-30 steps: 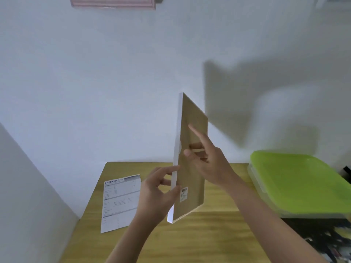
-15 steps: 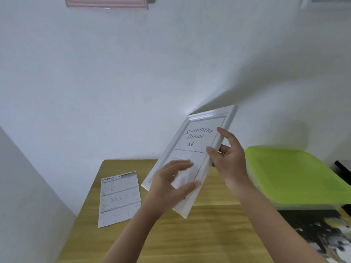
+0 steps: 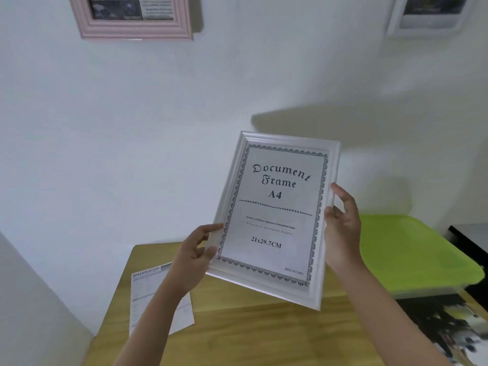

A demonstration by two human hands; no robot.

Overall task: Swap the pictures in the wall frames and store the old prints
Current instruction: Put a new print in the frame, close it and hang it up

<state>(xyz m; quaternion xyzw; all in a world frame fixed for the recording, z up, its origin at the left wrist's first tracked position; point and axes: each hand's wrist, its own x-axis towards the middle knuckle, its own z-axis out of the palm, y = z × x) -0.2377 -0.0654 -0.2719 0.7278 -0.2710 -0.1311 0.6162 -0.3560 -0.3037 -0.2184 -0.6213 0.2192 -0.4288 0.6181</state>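
So we've got the white moulded A4 document frame (image 3: 274, 220) up off the wooden table (image 3: 237, 336) | both hands gripping its sides: left hand (image 3: 196, 256), right hand (image 3: 343, 228) | stock insert showing, swap looks barely started, nothing stored

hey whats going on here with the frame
A person holds a white picture frame up in front of the wall with both hands: the left hand at its lower left edge, the right hand along its right edge. It faces them and holds the stock "Document Frame A4" insert. Below it is a wooden table with a specification sheet and a green-lidded container. A pink frame hangs on the wall above.
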